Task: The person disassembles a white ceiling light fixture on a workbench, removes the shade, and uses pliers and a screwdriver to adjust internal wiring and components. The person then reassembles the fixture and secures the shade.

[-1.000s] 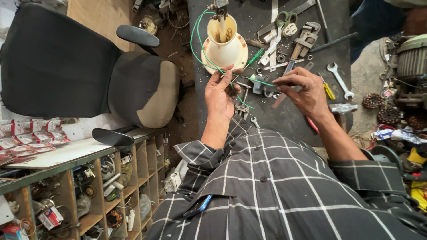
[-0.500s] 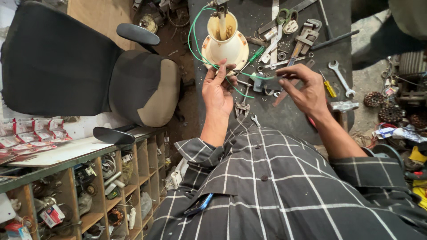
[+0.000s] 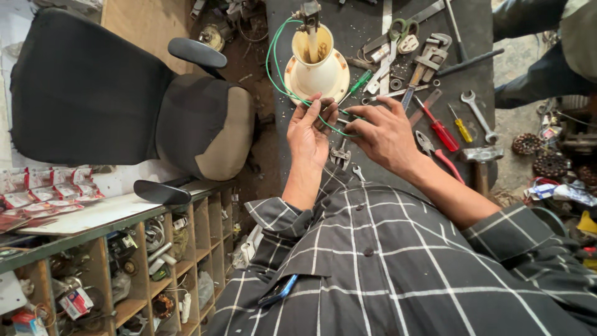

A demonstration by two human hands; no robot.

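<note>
1. A black and tan chair (image 3: 124, 106) is seen at the far left, clear of the work. Wooden shelving (image 3: 155, 249) crowded with small parts stands below it.
2. The left hand (image 3: 309, 134) is held over the dark workbench (image 3: 367, 18), palm towards the camera. Its fingers are curled about a green wire (image 3: 273, 68), which is pinched at the fingertips; the grip is closed on the wire.
3. The green wire is looped up from the hands, around the left side of a cream-coloured cone-shaped housing (image 3: 317, 71) and up to a metal fitting at its top. The housing stands upright on the bench, just beyond the hands.
4. The right hand (image 3: 385, 134) is placed just beside the left, fingers bent. The wire appears to be nipped between thumb and forefinger, though the contact is partly hidden.
5. To the right, a red-handled screwdriver (image 3: 440, 130), a yellow-handled screwdriver (image 3: 461, 127), an open-ended spanner (image 3: 479, 115) and a pipe wrench (image 3: 429, 59) are laid loose on the bench.
6. A hammer (image 3: 477, 158) is noted at the bench's right edge.
</note>
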